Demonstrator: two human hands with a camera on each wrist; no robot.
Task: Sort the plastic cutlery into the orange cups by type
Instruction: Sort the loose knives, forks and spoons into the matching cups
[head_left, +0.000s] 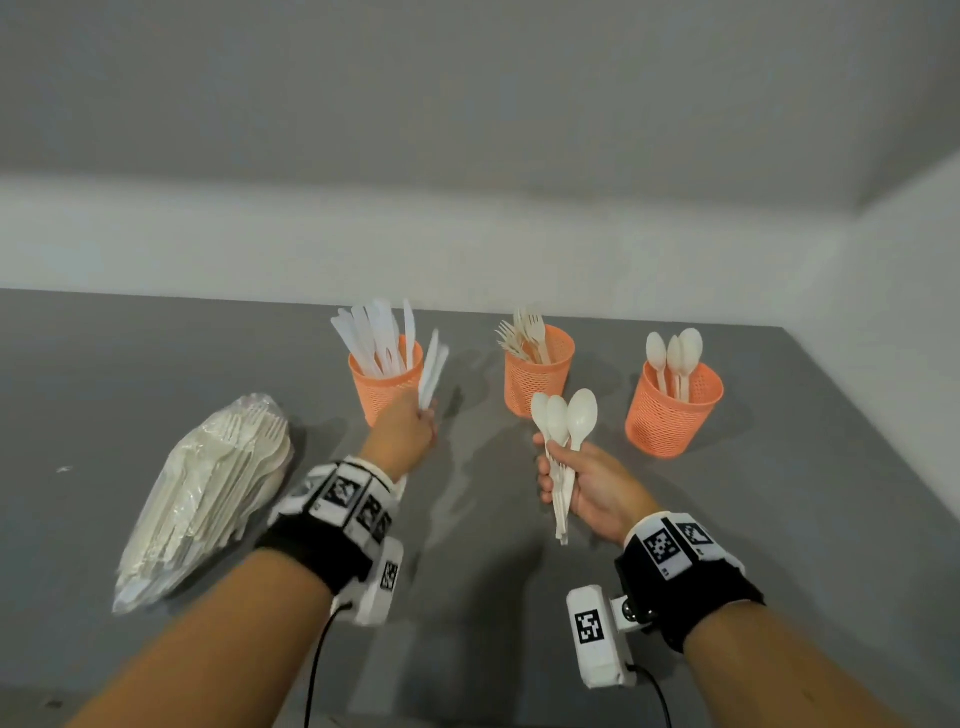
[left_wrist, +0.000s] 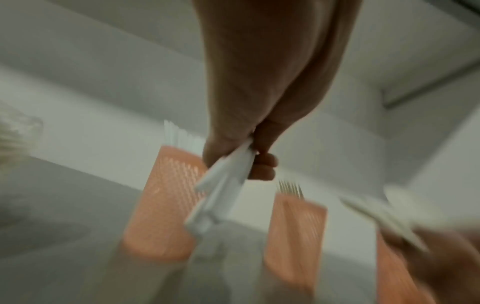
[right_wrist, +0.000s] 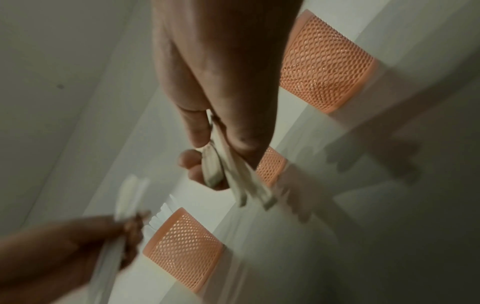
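Observation:
Three orange mesh cups stand in a row on the grey table. The left cup (head_left: 382, 387) holds white knives, the middle cup (head_left: 537, 376) holds forks, the right cup (head_left: 672, 410) holds spoons. My left hand (head_left: 410, 428) grips a few white knives (head_left: 434, 371) by their handles, blades up, just right of the knife cup (left_wrist: 161, 201). My right hand (head_left: 582, 488) grips three cream spoons (head_left: 563, 415), bowls up, in front of the fork cup and left of the spoon cup (right_wrist: 327, 65). In the right wrist view the spoon handles (right_wrist: 246, 185) stick out below my fingers.
A clear plastic bag of mixed cutlery (head_left: 208, 493) lies on the table at the left. The white wall runs behind the cups and along the right side. The table (head_left: 831, 519) is bare grey between the cups and me.

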